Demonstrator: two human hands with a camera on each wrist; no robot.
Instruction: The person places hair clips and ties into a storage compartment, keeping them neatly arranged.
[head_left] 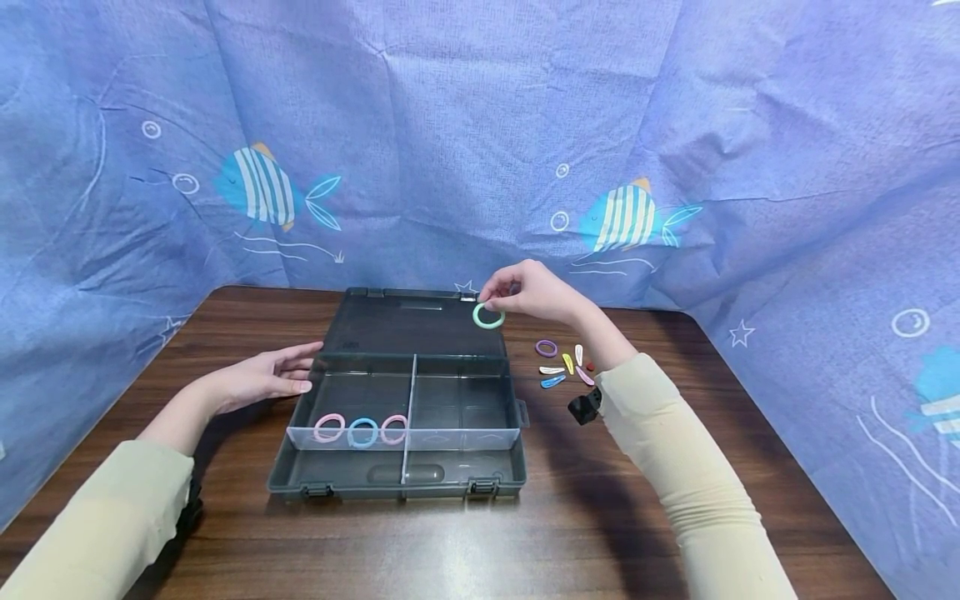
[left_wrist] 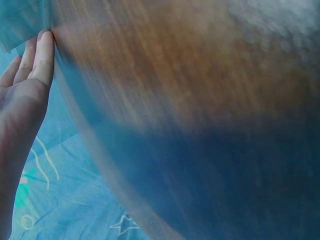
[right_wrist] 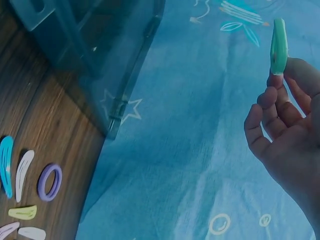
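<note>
Between thumb and fingertip my right hand (head_left: 531,290) pinches a green hair tie (head_left: 488,316), held up in front of the raised lid (head_left: 420,321) of a dark clear divided box (head_left: 397,492). In the right wrist view the green hair tie (right_wrist: 279,47) appears nearly edge-on. My left hand (head_left: 262,377) rests against the box's left side with its fingers extended; the left wrist view shows those fingertips (left_wrist: 46,45) at the box edge. Two pink hair ties (head_left: 328,427) and a blue hair tie (head_left: 362,432) sit in the back left compartment, by the divider (head_left: 465,438).
On the brown table (head_left: 480,550), right of the box, lie a purple hair tie (head_left: 546,348) and several snap hair clips (head_left: 552,382) in blue, white, yellow and pink. A small red item (head_left: 590,367) is beside them. Blue fish-print cloth (head_left: 465,167) hangs behind the table.
</note>
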